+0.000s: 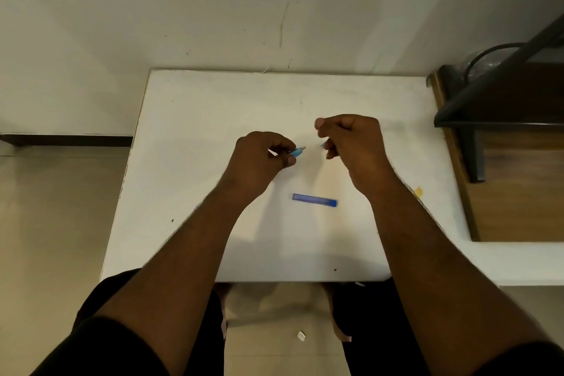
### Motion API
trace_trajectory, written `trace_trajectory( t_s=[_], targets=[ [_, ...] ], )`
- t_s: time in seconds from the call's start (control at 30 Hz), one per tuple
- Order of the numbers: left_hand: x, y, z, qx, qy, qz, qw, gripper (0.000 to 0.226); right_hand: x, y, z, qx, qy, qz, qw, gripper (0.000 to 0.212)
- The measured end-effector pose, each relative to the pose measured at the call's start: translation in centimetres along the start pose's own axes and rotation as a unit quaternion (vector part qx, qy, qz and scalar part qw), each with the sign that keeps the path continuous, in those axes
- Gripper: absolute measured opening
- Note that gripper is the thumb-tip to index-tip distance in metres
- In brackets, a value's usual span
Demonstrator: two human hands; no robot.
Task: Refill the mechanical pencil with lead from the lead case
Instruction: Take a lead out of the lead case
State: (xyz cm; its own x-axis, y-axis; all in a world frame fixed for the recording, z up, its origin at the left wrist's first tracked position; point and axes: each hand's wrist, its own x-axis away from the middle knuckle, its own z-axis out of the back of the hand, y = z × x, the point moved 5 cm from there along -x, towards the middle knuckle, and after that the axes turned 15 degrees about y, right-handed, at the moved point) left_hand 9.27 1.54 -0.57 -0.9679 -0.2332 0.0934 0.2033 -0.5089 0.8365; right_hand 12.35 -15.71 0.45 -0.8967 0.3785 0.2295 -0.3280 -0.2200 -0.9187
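Left hand [262, 156] pinches mechanical pencil [297, 151]; right hand [351, 140] closed on small blue piece [323, 145]; lead case [315, 200] lies on white table [195, 131] between forearms

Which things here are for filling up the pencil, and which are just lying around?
For the job:
- blue mechanical pencil in the left hand
- small blue piece, perhaps the pencil's cap, in the right hand
- blue lead case on the white table

Just lying about:
- yellow scrap at the table's right edge
- white scrap on the floor
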Motion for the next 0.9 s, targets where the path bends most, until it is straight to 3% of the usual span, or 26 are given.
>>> trace_trajectory(
  t_s=[0.23, 0.7, 0.8, 0.9],
  targets=[
    [-0.1, 0.0, 0.4, 0.007, 0.008, -0.001, 1.0, 0.016, 0.8, 0.8, -1.5, 0.028, -0.144, -0.035, 0.989, 0.003],
    [0.5, 0.8, 0.3, 0.053, -0.014, 0.035, 0.998, 0.017, 0.0, 1.4, -0.9, 0.006, -0.107, -0.068, 0.992, 0.008],
    [0.3, 0.3, 0.6, 0.067, 0.007, 0.059, 0.996, 0.017, -0.9, 1.5, 0.1, -0.009, -0.076, -0.072, 0.994, 0.016],
    [0.0, -0.5, 0.6, 0.048, 0.042, 0.071, 0.995, 0.017, -1.3, 2.0, 0.4, 0.05, -0.069, -0.032, 0.996, 0.012]
  ],
)
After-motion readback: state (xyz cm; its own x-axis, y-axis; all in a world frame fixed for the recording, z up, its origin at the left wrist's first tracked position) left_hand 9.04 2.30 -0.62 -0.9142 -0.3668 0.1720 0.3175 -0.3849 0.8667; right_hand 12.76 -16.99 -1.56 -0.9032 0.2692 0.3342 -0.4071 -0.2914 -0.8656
